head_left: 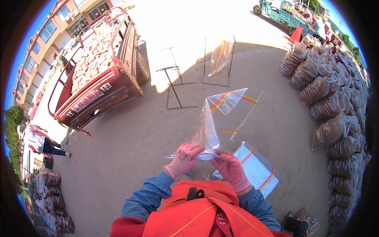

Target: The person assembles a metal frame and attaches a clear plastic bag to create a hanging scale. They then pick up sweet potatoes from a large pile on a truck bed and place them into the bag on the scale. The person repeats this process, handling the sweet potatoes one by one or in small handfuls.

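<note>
My left hand (183, 158), in a pink glove with dark printing on its back, pinches the gathered edge of a clear plastic bag (207, 130). On the same edge, my right hand (231, 169), also in a pink glove, grips the plastic a short way to the right. From my hands the bag stretches away over the ground, its far end spread and crossed by yellow and red stripes. Partly behind my right hand, a flat stack of similar striped plastic bags (256, 169) lies close to my body. Glare blurs some of the plastic's folds.
A red cargo vehicle (97, 86) heaped with sweet potatoes (96, 59) stands at left. Ahead are a black metal stand (174, 86) and a metal frame (215, 85) with a striped bag hanging on it. Filled bags (328, 130) line the right; more bags (53, 201) are stacked lower left. People are nearby.
</note>
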`<state>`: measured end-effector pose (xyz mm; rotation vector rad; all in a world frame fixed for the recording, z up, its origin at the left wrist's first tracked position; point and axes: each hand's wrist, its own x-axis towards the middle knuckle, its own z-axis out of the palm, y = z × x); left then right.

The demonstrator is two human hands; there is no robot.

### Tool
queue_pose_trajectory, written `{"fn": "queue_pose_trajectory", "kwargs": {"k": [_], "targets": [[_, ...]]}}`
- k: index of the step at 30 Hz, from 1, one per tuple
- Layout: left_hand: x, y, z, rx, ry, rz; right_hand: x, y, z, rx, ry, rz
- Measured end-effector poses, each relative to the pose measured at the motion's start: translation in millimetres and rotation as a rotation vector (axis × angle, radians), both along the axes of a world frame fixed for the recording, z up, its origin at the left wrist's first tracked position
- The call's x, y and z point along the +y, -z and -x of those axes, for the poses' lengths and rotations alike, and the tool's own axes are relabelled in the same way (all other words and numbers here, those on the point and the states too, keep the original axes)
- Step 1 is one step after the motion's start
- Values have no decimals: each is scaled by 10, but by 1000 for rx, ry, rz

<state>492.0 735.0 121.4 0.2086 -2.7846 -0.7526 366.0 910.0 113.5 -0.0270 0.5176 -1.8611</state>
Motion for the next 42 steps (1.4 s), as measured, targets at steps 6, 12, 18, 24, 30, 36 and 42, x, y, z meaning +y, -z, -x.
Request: {"fn": "queue_pose_trajectory", "kwargs": {"k": [6, 12, 18, 24, 30, 36, 42], "targets": [[-533, -424, -354, -390, -241, -897, -648, -210, -90, 1195, -82, -329], [-1677, -721, -392, -543, -82, -1033, -1673, -538, 104, 2269, -38, -385], [-2562, -1034, -305, -644, -94, -1000, -2615, -1090, 230, 2738, 235, -238], [-3144, -1256, -310, -622, -144, -1005, -3382, -990, 566, 2290, -278, 34], [-3627, -1150, -288, -549, -292, -1190, -3998, -612, 951, 1746, -612, -43], [-4096, -1096, -114, -449, -408, -967, -4711, -646, 1452, 1418, -895, 38], [-4180, -1204, 297, -352, -697, -418, -5238, -637, 1755, 1285, -1026, 73]]}}
